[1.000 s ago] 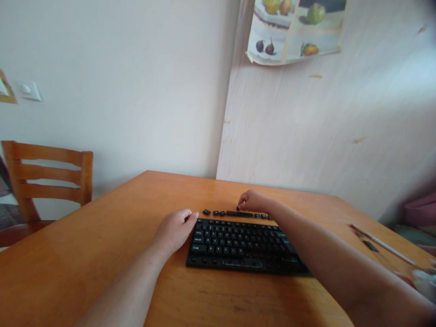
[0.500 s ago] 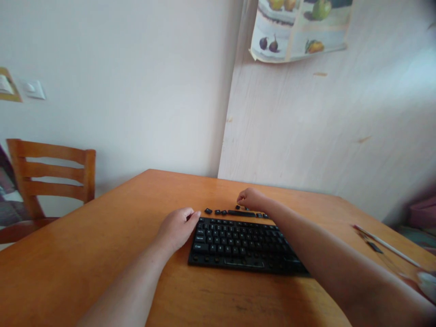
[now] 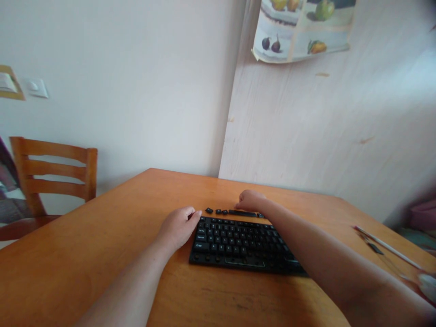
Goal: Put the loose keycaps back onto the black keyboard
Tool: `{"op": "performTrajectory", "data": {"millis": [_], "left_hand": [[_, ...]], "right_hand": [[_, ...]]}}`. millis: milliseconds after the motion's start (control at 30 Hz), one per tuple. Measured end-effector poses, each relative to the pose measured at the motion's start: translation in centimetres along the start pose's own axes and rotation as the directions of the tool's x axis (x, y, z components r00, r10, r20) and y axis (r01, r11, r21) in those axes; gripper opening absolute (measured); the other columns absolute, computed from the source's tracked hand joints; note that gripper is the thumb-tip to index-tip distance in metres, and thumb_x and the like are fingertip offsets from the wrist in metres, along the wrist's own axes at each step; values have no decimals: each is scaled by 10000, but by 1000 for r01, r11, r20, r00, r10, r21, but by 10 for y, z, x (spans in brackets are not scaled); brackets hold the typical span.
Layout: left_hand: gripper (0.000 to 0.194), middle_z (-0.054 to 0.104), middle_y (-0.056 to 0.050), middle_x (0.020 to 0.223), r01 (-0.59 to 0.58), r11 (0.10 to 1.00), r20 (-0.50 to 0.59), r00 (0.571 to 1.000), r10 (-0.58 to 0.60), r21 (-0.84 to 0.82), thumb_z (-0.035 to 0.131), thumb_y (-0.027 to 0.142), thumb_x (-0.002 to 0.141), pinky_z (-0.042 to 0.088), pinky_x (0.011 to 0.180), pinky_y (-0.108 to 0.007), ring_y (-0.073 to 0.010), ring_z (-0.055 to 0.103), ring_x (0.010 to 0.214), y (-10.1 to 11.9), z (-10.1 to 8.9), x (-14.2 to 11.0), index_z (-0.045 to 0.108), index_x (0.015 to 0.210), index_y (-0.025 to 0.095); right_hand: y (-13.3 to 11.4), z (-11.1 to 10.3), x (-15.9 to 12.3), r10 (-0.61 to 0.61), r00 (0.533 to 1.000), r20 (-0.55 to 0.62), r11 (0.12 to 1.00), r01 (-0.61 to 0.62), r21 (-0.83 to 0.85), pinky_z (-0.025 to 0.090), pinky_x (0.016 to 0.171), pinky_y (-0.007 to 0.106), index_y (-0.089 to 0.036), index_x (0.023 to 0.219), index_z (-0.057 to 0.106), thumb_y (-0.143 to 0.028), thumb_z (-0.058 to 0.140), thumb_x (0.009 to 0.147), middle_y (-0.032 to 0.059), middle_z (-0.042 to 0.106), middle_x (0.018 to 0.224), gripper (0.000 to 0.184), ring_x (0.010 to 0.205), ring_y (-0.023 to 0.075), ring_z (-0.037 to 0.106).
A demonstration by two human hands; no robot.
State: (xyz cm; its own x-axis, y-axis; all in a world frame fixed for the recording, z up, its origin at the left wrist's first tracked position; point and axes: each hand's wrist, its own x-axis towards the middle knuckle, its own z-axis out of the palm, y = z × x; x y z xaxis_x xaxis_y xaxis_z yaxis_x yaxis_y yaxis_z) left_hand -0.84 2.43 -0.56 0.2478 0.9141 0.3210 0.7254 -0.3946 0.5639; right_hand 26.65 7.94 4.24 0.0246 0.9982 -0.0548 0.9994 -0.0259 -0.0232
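A black computer keyboard [image 3: 238, 240] lies on the wooden table, its lowest row bare of keycaps. My left hand [image 3: 180, 225] is closed at the keyboard's far left corner, the thumb against its edge. Behind the keyboard runs a row of loose black parts: a keycap [image 3: 209, 210], two smaller keycaps [image 3: 221, 211] and a long space bar [image 3: 242, 213]. My right hand [image 3: 251, 200] rests just beyond the space bar with its fingers drawn together, and whatever is under the fingertips is hidden. More keycaps [image 3: 260, 215] are partly covered by my right forearm.
On the right of the table [image 3: 170, 190] lie a thin pale stick [image 3: 388, 247] and a small dark object [image 3: 375, 248]. A wooden chair [image 3: 56, 172] stands at the left. The wall [image 3: 136, 91] rises behind, with a fruit picture [image 3: 303, 32] on it.
The small keycap seen at my right fingertips, lying just below them half a second ago, is now out of sight under the hand. My left hand stays at the keyboard's corner.
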Motion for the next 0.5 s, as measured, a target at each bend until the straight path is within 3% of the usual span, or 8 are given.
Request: {"op": "performTrajectory", "data": {"millis": [267, 367, 500], "left_hand": [[444, 519, 24, 581, 6, 1000, -3, 1000, -6, 1, 385, 533, 903, 233, 551, -261, -132, 486, 581, -1, 2, 1, 475, 625, 198], [446, 522, 23, 583, 5, 1000, -5, 1000, -5, -1, 382, 539, 902, 237, 552, -261, -134, 487, 581, -1, 1, 0, 476, 629, 200], [445, 533, 19, 588, 4, 1000, 2, 1000, -4, -5, 378, 539, 901, 242, 553, -262, -140, 493, 589, 0, 0, -1, 476, 629, 201]], "right_hand": [[13, -3, 9, -77, 997, 26, 995, 75, 71, 455, 606, 269, -163, 768, 757, -370, 627, 764, 91, 715, 724, 245, 650, 183, 638], [17, -3, 12, -127, 992, 2, 987, 126, 103, 458, 634, 244, -178, 869, 765, -274, 641, 749, 72, 734, 797, 198, 693, 169, 646], [19, -3, 14, -182, 983, 3, 974, 180, 137, 455, 661, 215, -206, 997, 751, -208, 665, 724, 57, 743, 919, 287, 765, 153, 651]]}}
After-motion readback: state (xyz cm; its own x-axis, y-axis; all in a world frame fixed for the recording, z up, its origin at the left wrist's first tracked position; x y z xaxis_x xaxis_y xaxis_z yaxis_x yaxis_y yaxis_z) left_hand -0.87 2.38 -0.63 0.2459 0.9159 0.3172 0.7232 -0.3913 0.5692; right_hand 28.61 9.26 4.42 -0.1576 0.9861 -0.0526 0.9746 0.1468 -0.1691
